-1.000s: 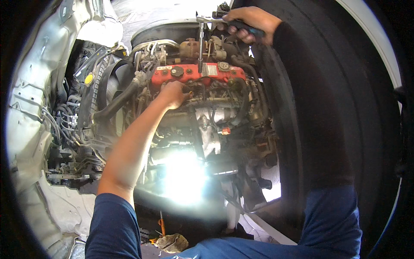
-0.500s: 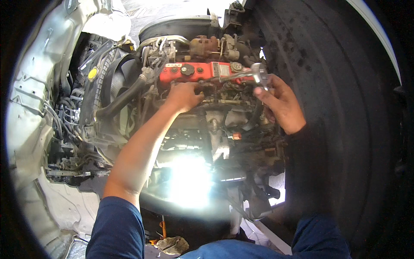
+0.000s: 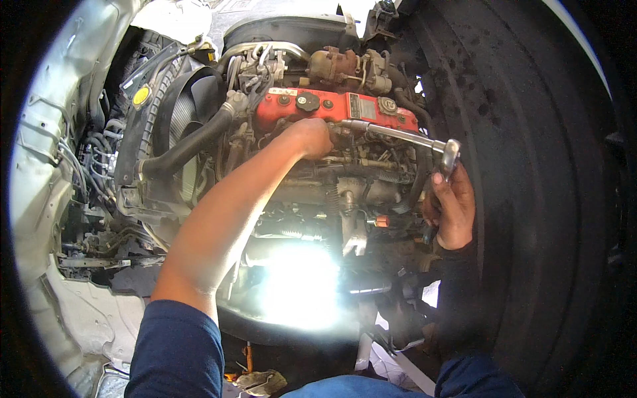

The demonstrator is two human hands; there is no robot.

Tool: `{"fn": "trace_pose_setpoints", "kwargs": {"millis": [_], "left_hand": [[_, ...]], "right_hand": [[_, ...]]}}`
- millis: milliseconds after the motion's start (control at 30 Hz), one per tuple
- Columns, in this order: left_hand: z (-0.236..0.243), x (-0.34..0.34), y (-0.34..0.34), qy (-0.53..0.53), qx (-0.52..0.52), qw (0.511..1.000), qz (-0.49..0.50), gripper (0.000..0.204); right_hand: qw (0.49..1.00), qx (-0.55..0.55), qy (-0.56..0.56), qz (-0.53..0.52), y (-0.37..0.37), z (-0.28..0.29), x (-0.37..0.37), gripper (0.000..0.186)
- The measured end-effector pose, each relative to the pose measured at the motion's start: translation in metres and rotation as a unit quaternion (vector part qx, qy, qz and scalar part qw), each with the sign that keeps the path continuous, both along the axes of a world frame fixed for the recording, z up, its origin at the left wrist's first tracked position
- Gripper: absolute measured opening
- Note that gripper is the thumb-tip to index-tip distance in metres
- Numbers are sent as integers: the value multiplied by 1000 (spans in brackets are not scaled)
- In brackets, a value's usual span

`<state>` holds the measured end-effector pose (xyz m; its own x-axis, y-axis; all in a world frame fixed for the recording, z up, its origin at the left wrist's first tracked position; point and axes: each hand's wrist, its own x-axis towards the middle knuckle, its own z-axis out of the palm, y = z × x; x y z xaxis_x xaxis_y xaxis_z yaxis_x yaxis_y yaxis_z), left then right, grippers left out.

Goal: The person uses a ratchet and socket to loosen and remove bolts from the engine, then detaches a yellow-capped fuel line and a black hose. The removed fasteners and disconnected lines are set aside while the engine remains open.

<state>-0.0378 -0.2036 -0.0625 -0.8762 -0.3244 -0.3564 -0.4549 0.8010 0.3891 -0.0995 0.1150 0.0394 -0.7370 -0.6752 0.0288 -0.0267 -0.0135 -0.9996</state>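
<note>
A red valve cover point(image 3: 338, 107) with a black cap tops the engine. Against its near edge, my left hand point(image 3: 312, 138) is closed, its fingertips hidden. The far end of a long chrome extension bar point(image 3: 398, 134) reaches right up beside that hand; whether the fingers grip it I cannot tell. At the bar's other end is the head of a ratchet wrench point(image 3: 451, 154). My right hand point(image 3: 455, 207) is wrapped round the ratchet's handle, mostly hidden in the palm, to the right of the engine.
A thick black hose point(image 3: 192, 144) runs left to the radiator, which has a yellow cap point(image 3: 141, 96). A dark panel point(image 3: 524, 199) rises close on my right. Bright glare point(image 3: 300, 288) covers the near middle. An orange-handled tool point(image 3: 249, 358) and a glove-like item point(image 3: 260, 383) lie low down.
My right hand has moved right and nearer me with the ratchet, so the extension bar shows at full length. My left hand has closed up beside the bar's far end. The view has shifted slightly.
</note>
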Motion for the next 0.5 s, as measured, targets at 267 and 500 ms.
{"fn": "trace_pose_setpoints", "kwargs": {"millis": [267,500], "left_hand": [[7,22,5,87,72,994,4,35],[10,26,12,115,63,991,-8,39]], "right_hand": [[1000,14,-6,9,8,-2,-9,46],[977,127,153,72,-16,24,-37,43]]}}
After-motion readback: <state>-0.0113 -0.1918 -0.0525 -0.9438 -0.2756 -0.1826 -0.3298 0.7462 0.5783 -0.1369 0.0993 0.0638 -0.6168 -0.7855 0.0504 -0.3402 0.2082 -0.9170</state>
